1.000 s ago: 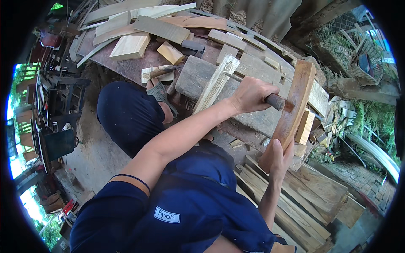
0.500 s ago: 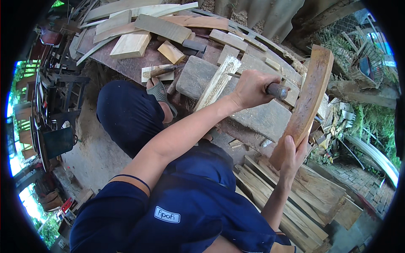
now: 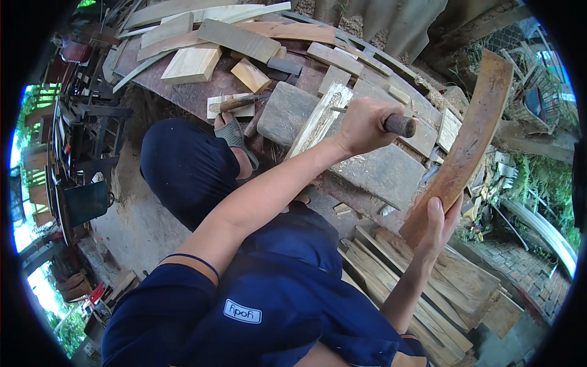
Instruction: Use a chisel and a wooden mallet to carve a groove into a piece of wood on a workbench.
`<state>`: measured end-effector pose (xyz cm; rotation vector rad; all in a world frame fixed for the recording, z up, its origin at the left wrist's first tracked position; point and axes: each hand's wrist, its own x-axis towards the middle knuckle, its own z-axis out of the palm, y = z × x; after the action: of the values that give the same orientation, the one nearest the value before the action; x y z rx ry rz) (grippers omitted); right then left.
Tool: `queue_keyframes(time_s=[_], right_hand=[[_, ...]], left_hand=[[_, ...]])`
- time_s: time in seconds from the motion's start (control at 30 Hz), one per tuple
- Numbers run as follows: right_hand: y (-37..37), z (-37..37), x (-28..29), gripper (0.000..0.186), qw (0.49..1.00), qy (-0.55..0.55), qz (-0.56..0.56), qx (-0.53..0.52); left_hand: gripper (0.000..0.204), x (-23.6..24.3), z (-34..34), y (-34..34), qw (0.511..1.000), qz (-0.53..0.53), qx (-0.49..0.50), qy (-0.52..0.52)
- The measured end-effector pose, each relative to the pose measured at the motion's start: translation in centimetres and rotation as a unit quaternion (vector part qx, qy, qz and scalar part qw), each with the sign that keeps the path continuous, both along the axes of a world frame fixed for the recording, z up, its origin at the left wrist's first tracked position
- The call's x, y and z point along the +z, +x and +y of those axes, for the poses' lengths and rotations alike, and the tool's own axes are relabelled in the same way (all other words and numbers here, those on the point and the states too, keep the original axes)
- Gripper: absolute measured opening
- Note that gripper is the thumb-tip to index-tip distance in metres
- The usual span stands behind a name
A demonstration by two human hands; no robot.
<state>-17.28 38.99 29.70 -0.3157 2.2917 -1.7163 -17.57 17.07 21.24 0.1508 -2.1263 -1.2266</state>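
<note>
My left hand (image 3: 369, 125) is closed round the dark wooden handle of a chisel (image 3: 400, 125). Its thin metal blade points left, over a pale wooden strip (image 3: 321, 119) with a rough carved face. Whether the tip touches the strip I cannot tell. My right hand (image 3: 441, 221) grips the lower end of a long, slightly curved brown wooden bar (image 3: 468, 140), which rises tilted to the right, apart from the chisel handle. The strip lies across a thick worn grey board (image 3: 382, 174) dusted with chips.
A second wooden-handled chisel (image 3: 240, 102) lies on a small pale block by my sandalled foot (image 3: 231, 140). Offcuts (image 3: 238, 40) pile along the far side of the low bench. Long planks (image 3: 422, 281) are stacked at lower right; a corrugated sheet (image 3: 409, 24) stands behind.
My right hand has swung the wooden bar to the right and slightly up, away from the chisel handle. My left hand and the chisel have stayed nearly in place.
</note>
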Motion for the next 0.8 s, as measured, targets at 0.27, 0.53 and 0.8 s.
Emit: queue_keyframes(time_s=[0.27,0.53,0.8], right_hand=[[0.5,-1.7,2.0,0.076,0.995,-0.095,0.034,-0.003],[1.2,-1.0,0.2,0.067,0.983,0.131,0.059,0.115],[1.6,-2.9,1.2,0.061,0.971,0.17,0.078,0.149]], left_hand=[[0.019,-0.3,-0.2,-0.2,1.0,-0.004,-0.011,0.015],[0.017,-0.8,0.4,0.5,0.999,0.001,-0.015,0.037],[0.018,-0.9,-0.5,0.9,1.0,0.002,-0.018,-0.024]])
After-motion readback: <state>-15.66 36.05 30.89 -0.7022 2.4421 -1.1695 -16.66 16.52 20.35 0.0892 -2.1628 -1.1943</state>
